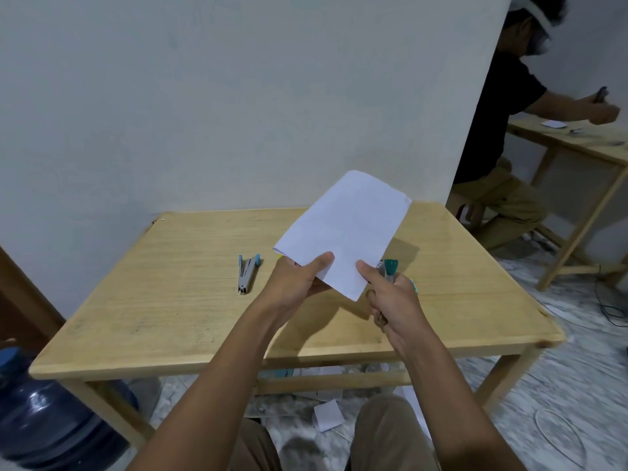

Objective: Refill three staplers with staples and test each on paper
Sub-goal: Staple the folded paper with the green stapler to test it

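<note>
A folded white paper (346,229) is held up above the wooden table (170,300). My left hand (299,280) pinches its lower left edge, thumb on top. My right hand (390,294) presses its thumb on the paper's lower right corner while its fingers curl round a green stapler (389,266), whose green end sticks out above the fist. A blue stapler (247,272) lies on the table to the left of my hands. A bit of yellow shows behind the paper's left corner; I cannot tell what it is.
A large blue water bottle (44,416) stands on the floor at the left, beside the table leg. Paper scraps (328,414) lie under the table. At the right, another person (503,137) sits working at a second wooden table (577,144). A wall rises just behind my table.
</note>
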Demonstrator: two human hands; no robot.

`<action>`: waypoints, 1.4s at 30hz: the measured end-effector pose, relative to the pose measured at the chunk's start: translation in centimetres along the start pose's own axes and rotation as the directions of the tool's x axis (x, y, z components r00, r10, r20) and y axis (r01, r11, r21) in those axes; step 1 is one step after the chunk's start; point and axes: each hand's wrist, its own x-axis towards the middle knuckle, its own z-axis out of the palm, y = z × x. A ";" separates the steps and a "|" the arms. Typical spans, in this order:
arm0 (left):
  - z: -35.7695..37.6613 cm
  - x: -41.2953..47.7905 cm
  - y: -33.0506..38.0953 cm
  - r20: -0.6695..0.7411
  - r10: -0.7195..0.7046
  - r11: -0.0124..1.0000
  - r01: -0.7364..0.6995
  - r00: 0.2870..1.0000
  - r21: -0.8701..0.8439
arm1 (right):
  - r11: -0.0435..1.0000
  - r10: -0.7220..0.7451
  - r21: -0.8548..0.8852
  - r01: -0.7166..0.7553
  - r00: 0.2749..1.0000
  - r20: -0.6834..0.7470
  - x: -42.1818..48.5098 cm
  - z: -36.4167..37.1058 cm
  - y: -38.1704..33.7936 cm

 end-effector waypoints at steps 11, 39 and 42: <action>-2.8 1.2 2.2 -0.146 -0.167 0.986 0.166 0.975 -0.020 | 0.996 -0.044 -0.080 0.049 0.997 0.063 0.5 -2.3 -0.5; 5.9 18.8 -0.7 -0.211 0.146 0.858 -0.017 0.966 0.513 | 0.934 -0.087 -0.356 0.033 0.987 -0.136 10.9 -7.7 -4.7; 6.6 21.3 -2.6 -0.221 0.197 0.786 -0.019 0.955 0.618 | 0.891 -0.144 -0.453 0.021 0.960 -0.239 12.5 -8.9 -5.0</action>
